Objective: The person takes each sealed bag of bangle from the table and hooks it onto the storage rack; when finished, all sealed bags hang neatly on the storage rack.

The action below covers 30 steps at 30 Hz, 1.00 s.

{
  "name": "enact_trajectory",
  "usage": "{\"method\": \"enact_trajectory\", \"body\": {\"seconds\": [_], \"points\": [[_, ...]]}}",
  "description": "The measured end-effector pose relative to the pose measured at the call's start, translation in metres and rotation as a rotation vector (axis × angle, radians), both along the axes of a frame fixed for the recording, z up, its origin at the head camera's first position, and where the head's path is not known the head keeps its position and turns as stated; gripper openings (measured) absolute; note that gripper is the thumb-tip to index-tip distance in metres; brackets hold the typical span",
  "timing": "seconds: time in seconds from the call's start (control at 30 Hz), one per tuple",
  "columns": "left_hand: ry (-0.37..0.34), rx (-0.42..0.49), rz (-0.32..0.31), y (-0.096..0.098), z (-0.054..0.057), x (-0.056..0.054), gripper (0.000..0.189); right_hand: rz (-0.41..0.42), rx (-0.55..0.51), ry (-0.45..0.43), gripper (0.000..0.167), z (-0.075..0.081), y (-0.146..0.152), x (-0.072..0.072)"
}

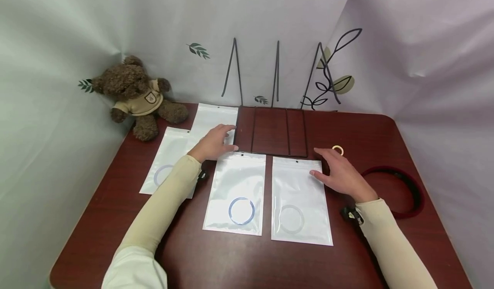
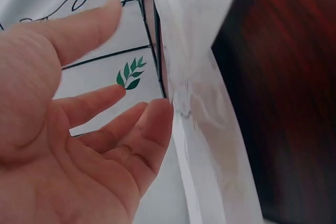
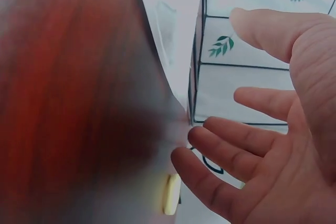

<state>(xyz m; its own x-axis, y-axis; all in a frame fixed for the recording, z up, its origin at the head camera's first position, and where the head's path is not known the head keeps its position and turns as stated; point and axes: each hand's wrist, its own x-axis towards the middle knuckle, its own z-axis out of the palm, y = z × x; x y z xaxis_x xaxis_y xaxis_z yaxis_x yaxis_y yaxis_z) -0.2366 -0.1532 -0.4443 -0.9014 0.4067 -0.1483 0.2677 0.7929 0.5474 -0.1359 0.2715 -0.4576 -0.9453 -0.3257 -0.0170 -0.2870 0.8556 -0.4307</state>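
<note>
My left hand [image 1: 216, 144] hovers with spread fingers by the left front corner of a black wire rack [image 1: 270, 153]. I cannot tell whether its fingertips touch the wire. Over the right edge of a white zip bag [image 1: 297, 182], near the rack's right front corner, is my right hand [image 1: 341, 175], its fingers loosely extended. Both wrist views show nothing held. That bag shows a pale ring shape [image 1: 281, 218]. Beside it lies another white zip bag [image 1: 237, 177] with a blue ring [image 1: 230, 211] showing. The rack has upright pointed wires at its back.
Two more white bags lie left of the rack: a back bag [image 1: 212, 116] and a left bag [image 1: 170, 147], partly behind my left arm. A teddy bear [image 1: 137, 102] sits at the back left. On the right are a small yellow ring [image 1: 341, 150] and a dark red headband [image 1: 418, 194].
</note>
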Motion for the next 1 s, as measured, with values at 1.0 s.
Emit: {"method": "enact_trajectory", "body": {"seconds": [1.0], "points": [[-0.137, 0.095, 0.022, 0.007, -0.015, -0.019, 0.080, 0.088, -0.079, -0.033, 0.058, 0.000, -0.002, 0.001]]}}
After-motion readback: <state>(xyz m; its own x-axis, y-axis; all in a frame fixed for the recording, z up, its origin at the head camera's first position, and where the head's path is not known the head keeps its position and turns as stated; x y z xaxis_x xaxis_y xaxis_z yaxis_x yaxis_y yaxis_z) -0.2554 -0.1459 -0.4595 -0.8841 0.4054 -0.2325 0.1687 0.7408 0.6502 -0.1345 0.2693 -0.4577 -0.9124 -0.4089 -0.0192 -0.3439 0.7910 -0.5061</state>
